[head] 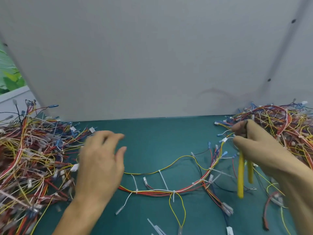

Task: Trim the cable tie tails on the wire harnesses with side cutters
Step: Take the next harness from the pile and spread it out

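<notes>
A: Head view. Item 1?
B: 1 harness [160,190], flat on green mat [152,136], between left pile [30,158] and right pile [279,122]. At least 4 tie tails [163,179] uncut.
A: Hands?
B: Left hand [100,160]: fingers spread, holding nothing. Right hand [257,150]: curled round side cutters [241,177].
A: Progress?
B: Loose offcuts [155,226] suggest some trimming is done. This harness looks untouched.

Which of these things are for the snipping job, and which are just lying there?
For the job: side cutters in the right hand; left hand; harness on the green mat; its white tie tails; left harness pile; right harness pile.

Just lying about: cut tie scraps; grey back panel; leafy plant.
</notes>
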A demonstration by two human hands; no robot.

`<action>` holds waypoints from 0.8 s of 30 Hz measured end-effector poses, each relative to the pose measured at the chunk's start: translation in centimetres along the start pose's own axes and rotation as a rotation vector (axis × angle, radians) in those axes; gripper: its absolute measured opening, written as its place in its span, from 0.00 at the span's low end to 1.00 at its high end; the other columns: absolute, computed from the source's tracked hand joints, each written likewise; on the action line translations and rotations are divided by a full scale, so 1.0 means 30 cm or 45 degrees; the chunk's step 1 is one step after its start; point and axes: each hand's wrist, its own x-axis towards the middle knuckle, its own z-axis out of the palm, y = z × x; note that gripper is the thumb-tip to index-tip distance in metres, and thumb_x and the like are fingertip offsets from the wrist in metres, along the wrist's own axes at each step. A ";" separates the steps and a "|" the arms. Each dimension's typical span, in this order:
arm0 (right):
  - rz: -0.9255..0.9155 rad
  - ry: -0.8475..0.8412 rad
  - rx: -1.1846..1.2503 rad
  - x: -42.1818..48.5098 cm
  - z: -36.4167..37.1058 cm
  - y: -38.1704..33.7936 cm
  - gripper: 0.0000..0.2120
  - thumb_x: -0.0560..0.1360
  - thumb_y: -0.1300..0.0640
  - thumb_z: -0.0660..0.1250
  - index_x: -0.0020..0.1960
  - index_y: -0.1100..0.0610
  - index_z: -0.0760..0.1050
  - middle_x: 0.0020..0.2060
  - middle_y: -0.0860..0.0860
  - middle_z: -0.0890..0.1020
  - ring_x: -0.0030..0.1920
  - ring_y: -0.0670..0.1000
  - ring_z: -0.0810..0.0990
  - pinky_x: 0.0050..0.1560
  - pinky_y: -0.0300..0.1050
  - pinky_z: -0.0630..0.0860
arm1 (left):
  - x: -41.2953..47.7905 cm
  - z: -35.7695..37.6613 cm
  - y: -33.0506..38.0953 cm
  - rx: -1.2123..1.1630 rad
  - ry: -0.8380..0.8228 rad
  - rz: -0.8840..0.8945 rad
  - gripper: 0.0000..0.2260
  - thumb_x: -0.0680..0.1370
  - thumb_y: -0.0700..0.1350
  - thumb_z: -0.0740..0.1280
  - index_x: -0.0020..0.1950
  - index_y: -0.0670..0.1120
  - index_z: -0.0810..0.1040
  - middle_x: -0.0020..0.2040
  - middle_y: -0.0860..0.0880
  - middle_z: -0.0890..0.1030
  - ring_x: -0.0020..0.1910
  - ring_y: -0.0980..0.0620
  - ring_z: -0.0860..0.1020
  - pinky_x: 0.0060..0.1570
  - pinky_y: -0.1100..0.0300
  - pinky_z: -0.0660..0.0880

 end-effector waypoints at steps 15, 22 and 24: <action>0.149 -0.031 -0.212 -0.047 0.132 0.081 0.08 0.70 0.55 0.73 0.39 0.57 0.75 0.35 0.50 0.81 0.40 0.54 0.79 0.45 0.49 0.73 | 0.066 0.318 0.072 0.140 -1.122 0.419 0.04 0.80 0.48 0.62 0.50 0.50 0.75 0.52 0.49 0.78 0.53 0.46 0.76 0.48 0.55 0.72; 0.182 -0.031 -0.558 -0.058 0.183 0.078 0.26 0.64 0.33 0.72 0.39 0.52 0.65 0.33 0.46 0.75 0.38 0.51 0.74 0.34 0.46 0.65 | 0.141 0.334 0.081 0.356 -0.705 0.683 0.09 0.78 0.38 0.57 0.55 0.49 0.70 0.52 0.49 0.77 0.52 0.46 0.76 0.57 0.52 0.65; 0.180 -0.082 -0.484 -0.047 0.157 0.085 0.26 0.64 0.39 0.76 0.42 0.51 0.62 0.35 0.44 0.75 0.37 0.46 0.73 0.33 0.41 0.63 | 0.175 0.353 0.084 0.403 -0.548 0.732 0.12 0.76 0.36 0.58 0.56 0.49 0.71 0.51 0.50 0.76 0.54 0.46 0.74 0.67 0.48 0.58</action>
